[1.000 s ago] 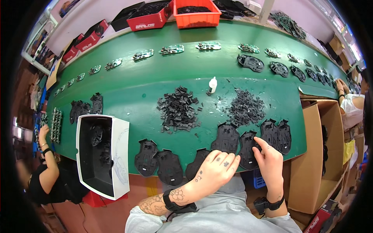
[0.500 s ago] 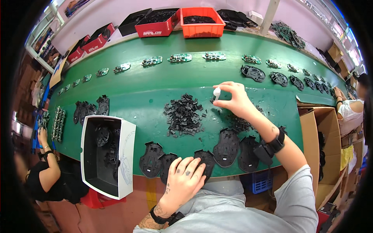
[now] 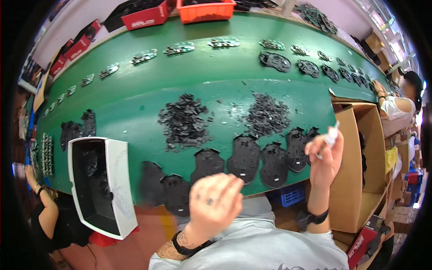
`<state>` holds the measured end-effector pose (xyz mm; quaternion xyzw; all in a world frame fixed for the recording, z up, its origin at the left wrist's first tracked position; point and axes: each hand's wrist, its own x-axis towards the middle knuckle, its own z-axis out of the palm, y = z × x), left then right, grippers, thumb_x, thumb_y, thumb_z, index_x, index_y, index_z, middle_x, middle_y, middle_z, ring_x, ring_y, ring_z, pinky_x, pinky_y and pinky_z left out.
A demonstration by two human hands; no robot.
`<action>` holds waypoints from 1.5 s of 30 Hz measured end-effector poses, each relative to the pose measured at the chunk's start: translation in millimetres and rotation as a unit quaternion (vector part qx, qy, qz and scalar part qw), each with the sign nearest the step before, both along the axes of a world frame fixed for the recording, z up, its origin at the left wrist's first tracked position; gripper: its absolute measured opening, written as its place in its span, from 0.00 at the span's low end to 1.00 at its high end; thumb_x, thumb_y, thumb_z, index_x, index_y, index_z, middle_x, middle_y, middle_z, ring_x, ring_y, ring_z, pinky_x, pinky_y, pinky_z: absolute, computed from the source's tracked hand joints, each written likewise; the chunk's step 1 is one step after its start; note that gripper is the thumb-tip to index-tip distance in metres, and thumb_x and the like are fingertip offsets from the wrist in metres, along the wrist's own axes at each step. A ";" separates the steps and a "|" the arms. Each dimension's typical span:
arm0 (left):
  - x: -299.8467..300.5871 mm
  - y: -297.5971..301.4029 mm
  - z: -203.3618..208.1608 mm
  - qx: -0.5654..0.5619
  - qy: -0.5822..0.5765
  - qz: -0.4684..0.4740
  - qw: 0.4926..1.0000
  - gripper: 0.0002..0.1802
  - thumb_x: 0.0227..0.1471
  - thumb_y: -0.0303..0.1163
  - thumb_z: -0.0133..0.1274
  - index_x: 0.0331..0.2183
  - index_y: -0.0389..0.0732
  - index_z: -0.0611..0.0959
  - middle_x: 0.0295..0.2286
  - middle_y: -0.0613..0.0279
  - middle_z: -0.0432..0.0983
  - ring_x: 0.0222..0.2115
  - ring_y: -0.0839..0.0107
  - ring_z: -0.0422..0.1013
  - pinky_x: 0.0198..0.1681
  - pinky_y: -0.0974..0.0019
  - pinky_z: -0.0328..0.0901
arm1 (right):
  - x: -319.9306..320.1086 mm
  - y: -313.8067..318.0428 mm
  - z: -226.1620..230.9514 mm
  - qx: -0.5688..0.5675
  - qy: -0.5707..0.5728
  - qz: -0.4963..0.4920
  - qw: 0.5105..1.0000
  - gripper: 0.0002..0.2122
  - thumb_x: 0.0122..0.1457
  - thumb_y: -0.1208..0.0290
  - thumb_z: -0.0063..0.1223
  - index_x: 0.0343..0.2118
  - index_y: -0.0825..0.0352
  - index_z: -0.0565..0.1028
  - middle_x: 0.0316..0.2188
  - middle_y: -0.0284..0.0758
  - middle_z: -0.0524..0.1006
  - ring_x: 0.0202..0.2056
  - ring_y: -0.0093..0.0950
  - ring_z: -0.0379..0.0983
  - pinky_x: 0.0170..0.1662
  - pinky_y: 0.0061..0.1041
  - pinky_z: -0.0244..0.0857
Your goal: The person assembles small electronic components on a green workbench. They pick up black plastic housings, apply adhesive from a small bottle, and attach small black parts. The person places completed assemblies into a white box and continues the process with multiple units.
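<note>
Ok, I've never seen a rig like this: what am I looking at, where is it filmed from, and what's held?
There is no machine here: a person works bare-handed, seen from the left of two wide fisheye cameras worn on their head, so straight edges bend. On the green tabletop lie black rounded plastic shells, a heap of flat black pieces, a heap of finer black bits and a line of green circuit boards. The right hand has a small white bottle with a narrow tip in its grip. The left hand is blurred near the shells; whether it holds anything is unclear.
</note>
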<state>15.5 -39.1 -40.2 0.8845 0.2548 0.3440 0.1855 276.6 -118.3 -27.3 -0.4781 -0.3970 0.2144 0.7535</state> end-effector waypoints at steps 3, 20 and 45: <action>32.6 -18.6 -9.7 -0.020 0.010 -0.161 0.987 0.20 0.39 0.28 0.61 0.40 0.40 0.83 0.41 0.60 0.77 0.44 0.62 0.73 0.49 0.56 0.66 | 10.7 -46.5 -23.9 0.025 0.076 -0.127 0.989 0.19 0.66 0.57 0.48 0.49 0.70 0.67 0.20 0.27 0.62 0.21 0.18 0.59 0.26 0.22 0.58; 178.0 -83.5 -22.1 0.018 0.144 -0.231 0.962 0.30 0.46 0.32 0.55 0.51 0.27 0.75 0.52 0.47 0.69 0.56 0.58 0.64 0.61 0.52 0.56 | 78.4 -96.9 -64.0 -0.155 -0.127 -0.263 0.944 0.07 0.49 0.84 0.58 0.26 0.68 0.71 0.19 0.28 0.70 0.20 0.14 0.62 0.24 0.15 0.55; 137.9 -65.5 14.0 -0.039 0.205 -0.248 0.946 0.33 0.46 0.38 0.58 0.52 0.30 0.76 0.53 0.47 0.69 0.57 0.57 0.64 0.62 0.47 0.53 | 43.7 -91.9 -71.5 -0.122 -0.315 -0.220 0.915 0.14 0.41 0.76 0.67 0.30 0.64 0.73 0.23 0.32 0.73 0.26 0.31 0.69 0.31 0.27 0.65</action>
